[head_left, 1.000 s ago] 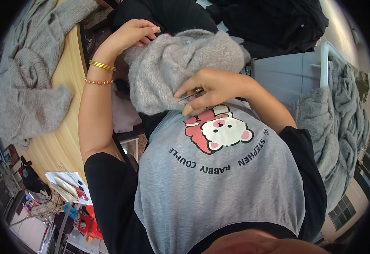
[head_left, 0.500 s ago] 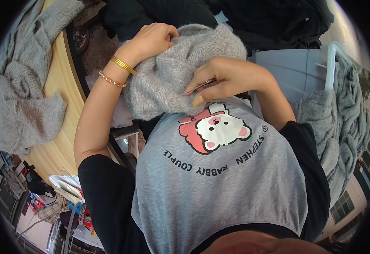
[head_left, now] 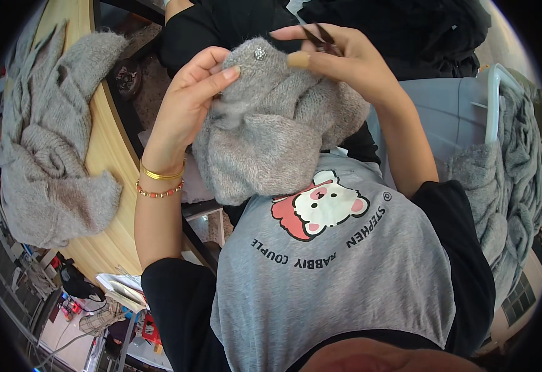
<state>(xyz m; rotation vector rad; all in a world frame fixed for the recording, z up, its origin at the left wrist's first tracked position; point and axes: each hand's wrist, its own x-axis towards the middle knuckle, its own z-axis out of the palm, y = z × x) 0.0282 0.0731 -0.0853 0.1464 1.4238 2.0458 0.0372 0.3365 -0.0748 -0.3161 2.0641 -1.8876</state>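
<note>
A fuzzy grey knit garment (head_left: 261, 152) lies bunched on my lap, against the front of my shirt. My left hand (head_left: 184, 108) is closed on its far edge, the thumb pressed on the knit. Just right of that thumb a round, sparkling button (head_left: 260, 54) shows on the fabric. In my right hand (head_left: 357, 62) is a small pair of dark thread snips (head_left: 323, 38), lying across the fingers with the blades pointing away from me. The right thumb and forefinger are apart, close to the garment's right side; whether they touch it is hard to tell.
On the left, more grey knit pieces (head_left: 54, 161) lie on a wooden table (head_left: 106, 127). A pale blue-grey bin (head_left: 429, 105) stands at the right, with grey knitwear (head_left: 500, 192) hanging by its rim. Black cloth (head_left: 401, 34) is heaped at the far side.
My left hand has turned and now pinches the garment's edge, bringing the button into view. My right hand has moved up and away from my shirt, carrying the snips.
</note>
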